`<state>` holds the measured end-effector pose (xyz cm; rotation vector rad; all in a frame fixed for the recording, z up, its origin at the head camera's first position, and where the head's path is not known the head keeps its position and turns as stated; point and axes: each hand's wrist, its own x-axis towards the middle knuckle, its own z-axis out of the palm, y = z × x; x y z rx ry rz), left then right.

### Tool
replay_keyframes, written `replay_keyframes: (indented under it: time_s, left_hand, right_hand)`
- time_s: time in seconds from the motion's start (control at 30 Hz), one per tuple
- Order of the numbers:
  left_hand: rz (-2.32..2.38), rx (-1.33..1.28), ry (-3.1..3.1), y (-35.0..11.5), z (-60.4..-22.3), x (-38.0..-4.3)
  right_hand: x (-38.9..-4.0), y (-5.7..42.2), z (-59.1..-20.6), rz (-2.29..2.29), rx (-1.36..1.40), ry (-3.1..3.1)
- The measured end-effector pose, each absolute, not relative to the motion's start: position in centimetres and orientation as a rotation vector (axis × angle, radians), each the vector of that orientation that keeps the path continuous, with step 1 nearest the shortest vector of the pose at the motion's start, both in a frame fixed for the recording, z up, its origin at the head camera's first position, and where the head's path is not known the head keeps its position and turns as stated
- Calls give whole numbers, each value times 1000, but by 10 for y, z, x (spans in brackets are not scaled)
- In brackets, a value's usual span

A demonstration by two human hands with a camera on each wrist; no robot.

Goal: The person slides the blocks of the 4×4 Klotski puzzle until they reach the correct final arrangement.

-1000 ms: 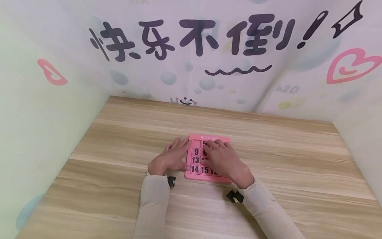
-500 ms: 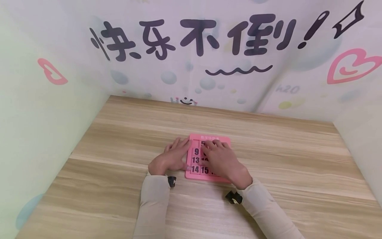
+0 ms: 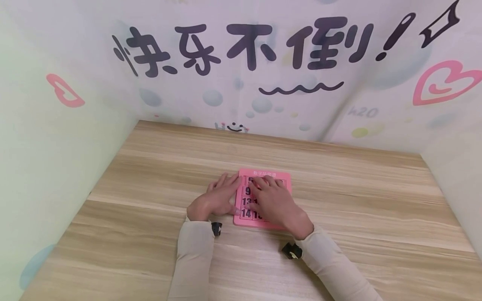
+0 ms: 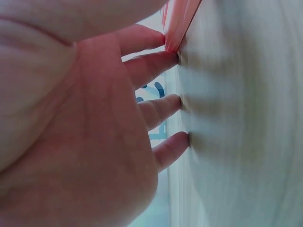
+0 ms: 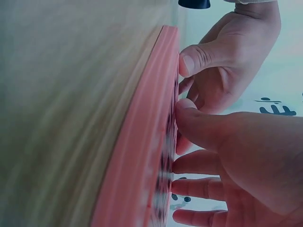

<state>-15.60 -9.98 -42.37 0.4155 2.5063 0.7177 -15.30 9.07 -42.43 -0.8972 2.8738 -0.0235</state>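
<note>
A pink number sliding puzzle (image 3: 260, 224) lies flat on the table, its tiles 5, 9, 13 and 14 visible down the left column. Along its left side rests my left hand (image 3: 216, 200), with thumb and fingertips touching the frame; in the left wrist view the fingers spread fairly straight, some on the tabletop. Over the tiles lies my right hand (image 3: 280, 202), covering much of the middle and right columns. Seen from the right wrist, its thumb (image 5: 199, 120) and fingertips touch the puzzle's face without gripping anything.
The wood-grain table (image 3: 143, 167) extends around the puzzle on all sides. A printed backdrop (image 3: 241, 104) with large dark characters stands behind it, and a pale wall (image 3: 75, 138) borders the left. Small black wrist devices (image 3: 291, 251) sit at both cuffs.
My right hand has shifted left across the puzzle. The 5 tile has slid left into the top-left corner, which was a gap before. My left hand stays put.
</note>
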Motion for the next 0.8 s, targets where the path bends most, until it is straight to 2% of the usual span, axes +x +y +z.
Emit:
replay_keyframes:
  time_s: [0.8]
  left_hand:
    - [722,402,2501,-99,-424,-157]
  right_hand:
    - [-153,88,-425,-53,-849,2862]
